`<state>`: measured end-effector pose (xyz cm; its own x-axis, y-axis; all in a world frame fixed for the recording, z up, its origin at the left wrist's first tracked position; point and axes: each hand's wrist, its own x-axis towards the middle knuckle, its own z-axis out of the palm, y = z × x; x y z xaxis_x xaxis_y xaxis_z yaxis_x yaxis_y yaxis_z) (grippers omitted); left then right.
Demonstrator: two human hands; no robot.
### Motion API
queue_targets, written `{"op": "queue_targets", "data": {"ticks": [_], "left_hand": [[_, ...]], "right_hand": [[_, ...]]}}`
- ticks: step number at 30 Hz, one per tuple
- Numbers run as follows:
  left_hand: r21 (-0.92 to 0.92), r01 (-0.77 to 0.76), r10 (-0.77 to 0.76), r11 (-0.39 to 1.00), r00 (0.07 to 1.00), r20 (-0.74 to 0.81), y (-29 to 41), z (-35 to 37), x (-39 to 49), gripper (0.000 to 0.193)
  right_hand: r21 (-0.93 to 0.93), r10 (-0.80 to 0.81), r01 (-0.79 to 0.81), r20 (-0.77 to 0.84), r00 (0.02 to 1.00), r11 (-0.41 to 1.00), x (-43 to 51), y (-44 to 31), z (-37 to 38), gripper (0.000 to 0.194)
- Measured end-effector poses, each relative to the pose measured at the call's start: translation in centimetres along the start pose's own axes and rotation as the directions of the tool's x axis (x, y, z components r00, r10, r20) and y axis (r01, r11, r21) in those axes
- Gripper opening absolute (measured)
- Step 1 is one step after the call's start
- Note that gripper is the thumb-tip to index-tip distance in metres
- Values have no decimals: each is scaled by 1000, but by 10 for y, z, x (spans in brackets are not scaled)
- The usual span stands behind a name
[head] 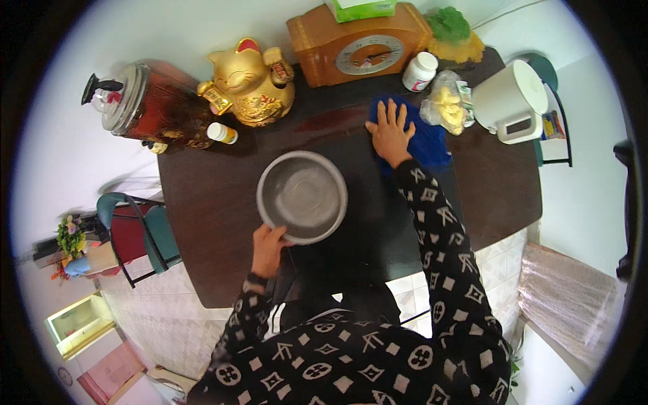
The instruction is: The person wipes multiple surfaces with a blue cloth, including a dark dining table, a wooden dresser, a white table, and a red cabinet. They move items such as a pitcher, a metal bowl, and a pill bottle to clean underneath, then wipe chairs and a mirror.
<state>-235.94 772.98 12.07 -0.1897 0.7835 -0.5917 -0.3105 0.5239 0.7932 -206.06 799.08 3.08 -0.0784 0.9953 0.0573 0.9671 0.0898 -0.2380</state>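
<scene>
My left hand (267,250) grips the near rim of a round grey basin (302,197), thumb over the edge. The inside of the basin shows only its bare grey bottom. Flat on a dark blue cloth (429,144) lies my right hand (391,129), its fingers spread and palm down. Both the basin and the cloth are on a dark wooden table (212,217). Just beyond the cloth stands a white bottle (420,72), with a plastic bag of yellowish pieces (448,109) to the right of the cloth.
Along the table's back stand a large glass jar of dark red liquid (167,109), a small white bottle (223,133), a golden beckoning cat (250,83), a wooden clock (362,48) and a green-and-yellow ornament (454,35). A white jug (511,101) is at right. Chairs (144,228) flank the table.
</scene>
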Motion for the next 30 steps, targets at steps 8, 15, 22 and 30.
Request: {"op": "queue_targets", "data": {"ticks": [8,15,22,30], "left_hand": [[191,-90,174,978,854,-490,-23,-162,-80,15],[-362,-219,18,906,875,-485,-35,-257,-3,22],[-514,-134,-36,848,951,-308,-28,-286,69,40],[-327,-124,54,937,975,-214,-17,-246,29,48]], "right_hand": [[20,-97,98,-18,995,995,36,-157,35,78],[283,-706,649,209,677,706,-92,-143,-7,64],[-117,-331,335,49,942,935,-158,60,-68,57],[-337,466,-451,-42,884,826,-256,136,-57,48]]}}
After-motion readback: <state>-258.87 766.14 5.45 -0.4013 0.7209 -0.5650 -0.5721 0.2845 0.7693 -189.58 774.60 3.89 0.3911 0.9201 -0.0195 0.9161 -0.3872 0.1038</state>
